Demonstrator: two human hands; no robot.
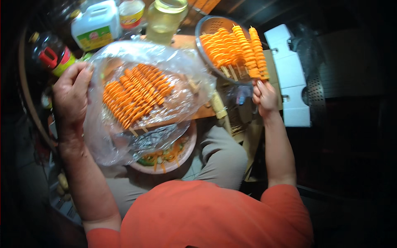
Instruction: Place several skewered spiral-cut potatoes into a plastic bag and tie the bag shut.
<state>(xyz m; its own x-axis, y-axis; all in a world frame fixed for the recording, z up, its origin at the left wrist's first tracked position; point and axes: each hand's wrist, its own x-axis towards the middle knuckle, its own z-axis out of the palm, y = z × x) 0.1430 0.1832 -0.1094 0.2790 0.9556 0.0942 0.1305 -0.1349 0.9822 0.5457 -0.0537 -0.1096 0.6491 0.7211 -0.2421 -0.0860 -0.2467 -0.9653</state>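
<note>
A clear plastic bag (pixel 192 102) spreads over a wooden board, its left edge pinched in my left hand (pixel 74 90). Several orange spiral-cut vegetable skewers (pixel 136 96) lie side by side on or in the bag; which one I cannot tell. My right hand (pixel 265 94) grips the lower ends of orange spiral-cut skewers (pixel 246 49), held upright at the rim of a metal colander (pixel 198 35). More spiral skewers (pixel 218 46) rest in the colander, their wooden sticks pointing towards me.
Below the board, a pink basin (pixel 194 139) holds orange and green peelings. Behind stand a white jug (pixel 97 26), a dark bottle with a red handle (pixel 51 54) and a glass jar of pale liquid (pixel 164 23). White foam pieces (pixel 293 77) lie at the right, near a perforated metal item (pixel 316 90).
</note>
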